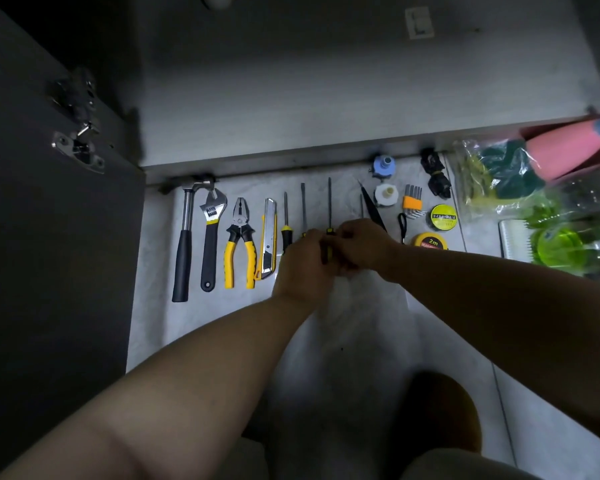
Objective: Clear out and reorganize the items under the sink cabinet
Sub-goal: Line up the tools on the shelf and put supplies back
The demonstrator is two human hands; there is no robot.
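Note:
Tools lie in a row on the pale floor in front of the open cabinet (pixel 326 98): a hammer (pixel 184 244), an adjustable wrench (pixel 210 237), yellow pliers (pixel 239 244), a utility knife (pixel 267 237) and several screwdrivers (pixel 286 220). My left hand (pixel 302 268) and my right hand (pixel 361 247) meet over the row. Both curl round the black and yellow handle of the long screwdriver (pixel 329 202), whose shaft points toward the cabinet. A translucent plastic bag (pixel 347 306) hangs blurred just below my hands. My fingers hide the handle's lower end.
Right of my hands lie tweezers (pixel 371 206), hex keys (pixel 413 202), a tape roll (pixel 443 217), a yellow tape measure (pixel 428 241), a blue fitting (pixel 383 166) and a white one (pixel 386 195). Bagged sponges (pixel 506 171) and green brushes (pixel 555 244) crowd the right. The dark cabinet door (pixel 49 202) stands open on the left.

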